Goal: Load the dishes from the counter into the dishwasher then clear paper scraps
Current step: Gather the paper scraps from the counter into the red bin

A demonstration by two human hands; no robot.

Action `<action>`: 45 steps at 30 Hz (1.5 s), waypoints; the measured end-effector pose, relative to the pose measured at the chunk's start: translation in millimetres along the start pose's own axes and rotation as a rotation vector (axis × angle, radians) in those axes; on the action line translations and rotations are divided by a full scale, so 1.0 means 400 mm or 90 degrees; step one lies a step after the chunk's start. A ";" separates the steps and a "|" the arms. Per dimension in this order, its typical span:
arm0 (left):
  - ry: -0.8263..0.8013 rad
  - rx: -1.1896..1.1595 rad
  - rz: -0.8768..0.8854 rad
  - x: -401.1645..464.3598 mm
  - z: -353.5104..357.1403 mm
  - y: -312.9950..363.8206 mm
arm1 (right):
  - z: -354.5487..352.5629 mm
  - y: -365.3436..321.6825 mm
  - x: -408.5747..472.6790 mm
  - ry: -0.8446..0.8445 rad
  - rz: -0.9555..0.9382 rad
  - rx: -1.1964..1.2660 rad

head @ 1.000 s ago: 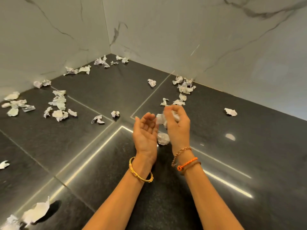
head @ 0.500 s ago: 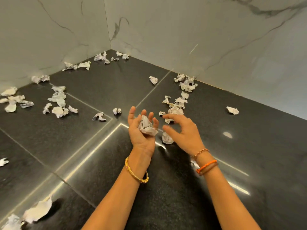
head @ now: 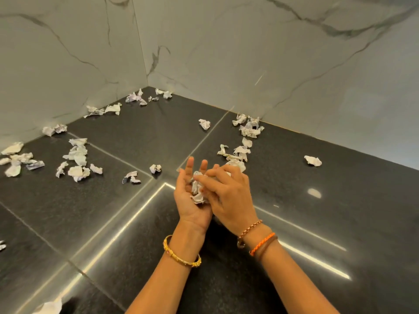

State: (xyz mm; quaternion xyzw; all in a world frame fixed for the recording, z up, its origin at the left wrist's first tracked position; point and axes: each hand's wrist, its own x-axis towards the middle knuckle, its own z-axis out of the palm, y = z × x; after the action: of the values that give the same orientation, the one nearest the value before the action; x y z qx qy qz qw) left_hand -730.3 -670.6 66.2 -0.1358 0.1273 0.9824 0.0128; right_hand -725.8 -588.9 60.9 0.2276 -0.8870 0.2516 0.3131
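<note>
On the dark stone counter point(head: 328, 223) lie several crumpled white paper scraps. My left hand point(head: 186, 200) is held palm up above the counter, fingers straight, with a small wad of collected scraps point(head: 197, 192) lying in the palm. My right hand point(head: 231, 196) reaches across from the right. Its fingers and thumb pinch paper against that wad. More scraps point(head: 239, 164) lie just beyond my fingertips. No dishes are in view.
Scrap clusters lie at the left point(head: 77, 155), in the back corner point(head: 136, 98) and along the right wall point(head: 249, 129). Single scraps sit at the right point(head: 313, 160) and the front left edge point(head: 49, 307). Marble walls point(head: 249, 53) close the counter on two sides.
My right hand reached to a scrap on the counter beside my left hand, then came back over the left palm. That scrap is gone from sight. The left palm stayed up with its wad.
</note>
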 end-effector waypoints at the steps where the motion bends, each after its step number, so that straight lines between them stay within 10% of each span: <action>1: 0.018 0.010 0.004 0.006 0.000 -0.002 | 0.006 0.008 -0.004 -0.009 0.007 -0.034; 7: 0.082 0.012 0.048 0.086 0.021 0.005 | -0.014 0.092 0.051 -0.021 0.255 0.238; 13: 0.066 -0.008 0.032 0.145 0.012 0.010 | 0.023 0.174 0.037 -0.279 0.239 -0.020; 25: -0.023 -0.063 -0.040 0.147 0.003 0.001 | -0.005 0.076 0.075 0.175 0.362 0.317; 30: -0.097 -0.006 -0.090 0.136 0.010 -0.019 | 0.032 0.056 0.063 -0.049 0.117 0.060; 45: -0.030 -0.014 -0.040 0.250 0.042 0.019 | 0.029 0.264 0.126 -0.131 0.335 0.060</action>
State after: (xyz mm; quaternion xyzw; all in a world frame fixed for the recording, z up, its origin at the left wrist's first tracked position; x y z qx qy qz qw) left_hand -831.6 -674.8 56.7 -0.1163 0.1117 0.9859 0.0449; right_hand -825.4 -526.6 54.7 0.0281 -0.9302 0.3406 0.1341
